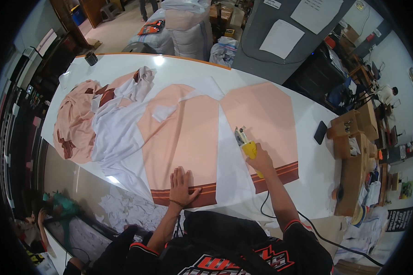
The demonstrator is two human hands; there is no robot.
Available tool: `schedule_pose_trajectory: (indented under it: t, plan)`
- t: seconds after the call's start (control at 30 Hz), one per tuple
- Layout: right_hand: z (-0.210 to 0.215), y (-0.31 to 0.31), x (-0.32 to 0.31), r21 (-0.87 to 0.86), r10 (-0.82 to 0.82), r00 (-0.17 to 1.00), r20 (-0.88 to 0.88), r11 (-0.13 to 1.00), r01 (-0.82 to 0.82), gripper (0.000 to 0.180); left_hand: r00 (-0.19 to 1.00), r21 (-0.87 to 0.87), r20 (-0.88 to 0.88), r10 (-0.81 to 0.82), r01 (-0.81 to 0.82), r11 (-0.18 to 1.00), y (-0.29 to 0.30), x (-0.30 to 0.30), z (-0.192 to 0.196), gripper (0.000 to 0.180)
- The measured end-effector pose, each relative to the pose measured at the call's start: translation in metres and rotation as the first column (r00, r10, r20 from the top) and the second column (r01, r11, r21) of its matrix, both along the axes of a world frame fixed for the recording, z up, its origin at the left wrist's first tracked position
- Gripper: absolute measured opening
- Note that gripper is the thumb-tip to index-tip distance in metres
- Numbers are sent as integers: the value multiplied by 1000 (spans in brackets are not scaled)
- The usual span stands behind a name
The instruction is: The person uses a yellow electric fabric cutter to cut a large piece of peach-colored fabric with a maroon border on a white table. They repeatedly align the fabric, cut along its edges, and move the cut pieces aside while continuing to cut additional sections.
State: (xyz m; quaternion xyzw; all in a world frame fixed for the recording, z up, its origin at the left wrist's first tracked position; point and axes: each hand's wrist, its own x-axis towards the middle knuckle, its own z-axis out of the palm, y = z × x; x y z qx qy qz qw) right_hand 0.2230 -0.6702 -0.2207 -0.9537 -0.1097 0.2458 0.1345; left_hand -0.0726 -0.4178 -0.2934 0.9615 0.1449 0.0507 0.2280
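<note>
My left hand (181, 190) lies flat with fingers spread on a peach fabric panel (188, 137), near its brown striped hem. In my right hand (262, 160) is a yellow handheld electric fabric cutter (248, 149), its metal head pointing away from me. The cutter rests at the left edge of a second peach panel (266, 110), which has a similar brown hem. Between the two panels runs a white fabric strip (231, 165). Left of them spreads loose white cloth (119, 123), joined by a crumpled peach and brown heap (75, 114).
The cutter's black cord (321, 236) trails off to the lower right. On the white table (314, 178) lie a phone (320, 132) and a dark cup (91, 58). Cardboard boxes (353, 123) stand along the right edge. Large sacks (186, 34) sit beyond; another person's arm (43, 227) shows lower left.
</note>
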Motion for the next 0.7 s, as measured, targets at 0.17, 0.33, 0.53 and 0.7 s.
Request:
schedule_pose_trajectory:
  t: [0.17,0.33,0.53,0.7]
  plan:
    - [-4,33,31,-11,24,999,29,1000,-24,78,1000,-10,-6,-7,7,1000,2,0,-2,96]
    - [-3,68,61,-2,50,998,39,999,-50,80,1000,-8,-5,-3,3,1000,3,0,-4,94]
    - [-3,102,93,-6,55,998,32,998,-55,84,1000,11,-12,-11,12,1000,5,2,1,93]
    - [-3,126,111,6,55,997,53,998,-55,89,1000,11,-2,-6,6,1000,6,2,0,92]
